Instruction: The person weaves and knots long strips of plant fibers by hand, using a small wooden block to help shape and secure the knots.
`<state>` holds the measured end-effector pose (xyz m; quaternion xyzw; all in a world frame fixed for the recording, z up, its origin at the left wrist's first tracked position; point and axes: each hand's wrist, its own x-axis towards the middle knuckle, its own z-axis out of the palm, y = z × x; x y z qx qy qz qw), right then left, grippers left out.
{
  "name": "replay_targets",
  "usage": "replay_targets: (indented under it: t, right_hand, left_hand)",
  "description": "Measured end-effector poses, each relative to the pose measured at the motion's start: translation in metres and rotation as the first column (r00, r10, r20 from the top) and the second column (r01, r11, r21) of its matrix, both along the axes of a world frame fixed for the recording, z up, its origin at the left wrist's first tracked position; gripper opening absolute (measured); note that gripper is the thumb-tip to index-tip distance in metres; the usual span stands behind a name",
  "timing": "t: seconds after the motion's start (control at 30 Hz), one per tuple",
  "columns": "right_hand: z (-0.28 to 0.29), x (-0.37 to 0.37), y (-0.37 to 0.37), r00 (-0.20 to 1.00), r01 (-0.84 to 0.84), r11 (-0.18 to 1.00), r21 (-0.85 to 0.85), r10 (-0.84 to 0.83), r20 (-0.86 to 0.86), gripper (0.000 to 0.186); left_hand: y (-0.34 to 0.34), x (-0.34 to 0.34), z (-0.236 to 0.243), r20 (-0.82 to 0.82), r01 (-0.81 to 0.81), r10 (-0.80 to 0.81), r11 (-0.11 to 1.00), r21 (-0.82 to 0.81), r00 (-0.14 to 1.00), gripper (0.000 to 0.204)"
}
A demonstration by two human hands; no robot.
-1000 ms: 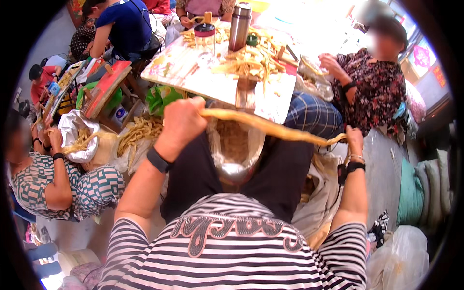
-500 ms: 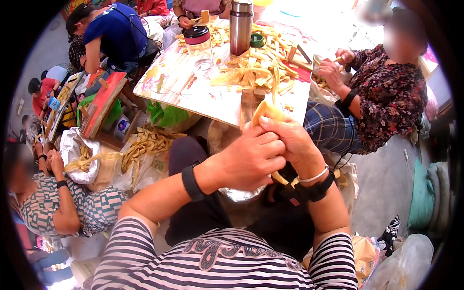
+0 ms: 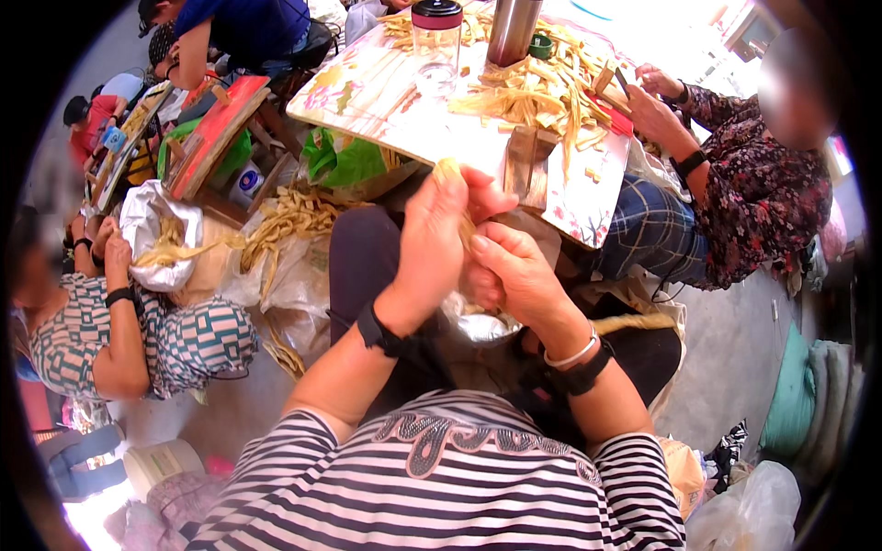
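Note:
My left hand (image 3: pixel 430 241) is closed and upright just off the table's near edge. A pale yellow strip (image 3: pixel 447 169) pokes out at its fingertips; most of it is hidden by the fingers. My right hand (image 3: pixel 516 275) is beside it, lower, with thumb and fingers pinched together over the strip's lower part, which barely shows. Beyond the hands, a brown wooden block (image 3: pixel 527 170) stands at the table edge. Below them, between my knees, is a shiny silvery bowl (image 3: pixel 484 328). Another yellow strip (image 3: pixel 634 323) lies over my right leg.
The patterned table (image 3: pixel 367 96) bears heaped yellow strips (image 3: pixel 524 99), a lidded jar (image 3: pixel 435 46) and a steel flask (image 3: pixel 514 32). One person (image 3: pixel 763 202) works at the right, another (image 3: pixel 119 340) at the left beside a white bag (image 3: pixel 156 230). Plastic bags lie lower right.
Both hands have drawn back from the wooden block toward me. The left hand has turned upright, and the strip, earlier plainly visible above the fingers, is now mostly covered. The whole view has shifted.

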<state>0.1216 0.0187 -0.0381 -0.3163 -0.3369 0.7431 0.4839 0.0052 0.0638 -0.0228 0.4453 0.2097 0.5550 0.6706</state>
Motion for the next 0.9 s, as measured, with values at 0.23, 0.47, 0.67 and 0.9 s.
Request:
replay_targets:
  t: [0.23, 0.47, 0.67, 0.9]
  right_hand:
    - [0.009, 0.000, -0.021, 0.782, 0.004, 0.958, 0.287, -0.181, 0.596, 0.025]
    - [0.027, 0.012, -0.047, 0.983, 0.062, 0.993, 0.097, -0.044, -0.178, 0.023]
    - [0.008, -0.009, -0.043, 0.442, 0.110, 0.541, 0.834, -0.778, 0.446, 0.017]
    - [0.012, 0.010, -0.050, 0.941, 0.299, 0.948, 0.112, -0.312, 0.131, 0.022]
  left_hand:
    - [0.000, -0.005, 0.014, 0.097, -0.277, 0.284, 0.958, -0.080, 0.954, 0.030]
    - [-0.015, -0.011, -0.001, -0.130, -0.312, 0.615, 0.557, 0.770, 0.778, 0.034]
    - [-0.066, -0.005, 0.014, -0.459, -0.036, 0.269, 0.889, 0.456, 0.847, 0.034]
    - [-0.052, -0.011, 0.028, -0.760, 0.075, 0.407, 0.858, 0.509, 0.507, 0.024]
